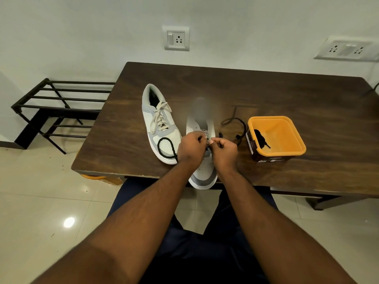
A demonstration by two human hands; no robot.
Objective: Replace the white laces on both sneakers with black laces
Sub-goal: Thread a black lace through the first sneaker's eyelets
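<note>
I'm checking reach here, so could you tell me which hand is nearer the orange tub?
Right. The right hand sits just left of the orange tub; the left hand lies farther left, beyond it.

Both hands cover the eyelets of the near sneaker (202,169); beyond the grip its heel is blurred.

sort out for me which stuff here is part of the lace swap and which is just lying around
Part of the job:
near sneaker, held by left hand and right hand
black lace
far sneaker with white lace
orange tub, another black lace inside

Just lying about:
metal rack
wall sockets
</note>
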